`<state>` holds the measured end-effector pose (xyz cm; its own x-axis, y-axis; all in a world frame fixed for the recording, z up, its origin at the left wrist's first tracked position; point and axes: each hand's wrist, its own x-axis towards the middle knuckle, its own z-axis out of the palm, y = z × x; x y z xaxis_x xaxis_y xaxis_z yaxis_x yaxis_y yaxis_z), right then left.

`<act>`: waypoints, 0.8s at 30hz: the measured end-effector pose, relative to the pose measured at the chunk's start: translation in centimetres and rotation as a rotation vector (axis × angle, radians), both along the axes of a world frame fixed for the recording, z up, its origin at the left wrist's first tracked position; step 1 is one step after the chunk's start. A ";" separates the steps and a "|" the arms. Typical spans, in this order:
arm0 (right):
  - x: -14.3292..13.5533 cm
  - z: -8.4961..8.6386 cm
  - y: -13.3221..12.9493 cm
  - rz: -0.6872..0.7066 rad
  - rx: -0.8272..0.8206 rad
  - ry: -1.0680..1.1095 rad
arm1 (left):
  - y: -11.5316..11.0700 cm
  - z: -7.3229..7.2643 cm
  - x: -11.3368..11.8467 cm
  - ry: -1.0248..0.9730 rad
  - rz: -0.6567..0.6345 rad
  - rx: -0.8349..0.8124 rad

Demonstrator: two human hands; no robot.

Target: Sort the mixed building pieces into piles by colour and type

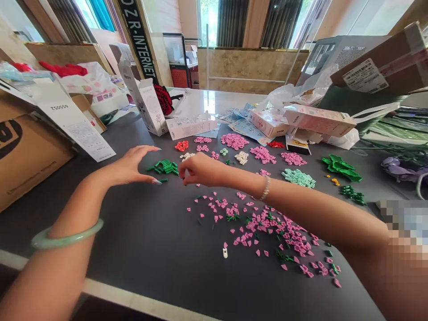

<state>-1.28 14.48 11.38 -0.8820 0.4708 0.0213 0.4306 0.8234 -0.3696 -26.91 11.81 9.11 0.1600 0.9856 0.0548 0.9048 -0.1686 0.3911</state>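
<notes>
My left hand (130,168) is open, thumb and fingers spread apart, at the left side of a pile of dark green stick-like toy bricks (167,167). One loose green piece (163,180) lies by its thumb tip. My right hand (200,169) is closed in a pinch just right of that pile. A small dark bit shows at its fingertips, too small to name. Behind the right hand a cream-coloured pile (186,156) is partly hidden. Below my right forearm lie scattered pink pieces (261,220) mixed with green ones, and one white piece (225,253).
Sorted piles stand beyond: pink pieces (234,141), orange-red pieces (181,146), mint pieces (298,178) and green leaf parts (341,168). White boxes (147,107) and a brown carton (33,151) stand left. More boxes (321,119) and plastic bags crowd the right back.
</notes>
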 end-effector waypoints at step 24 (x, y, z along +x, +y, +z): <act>-3.6 -3.1 3.2 -0.189 0.095 -0.128 | 0.5 -2.9 2.0 0.163 -0.060 -0.301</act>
<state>-4.90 17.69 8.27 -0.7766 0.6291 -0.0329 0.6188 0.7520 -0.2272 -24.87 12.33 6.25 0.2012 0.9421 -0.2683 0.9514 -0.1227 0.2826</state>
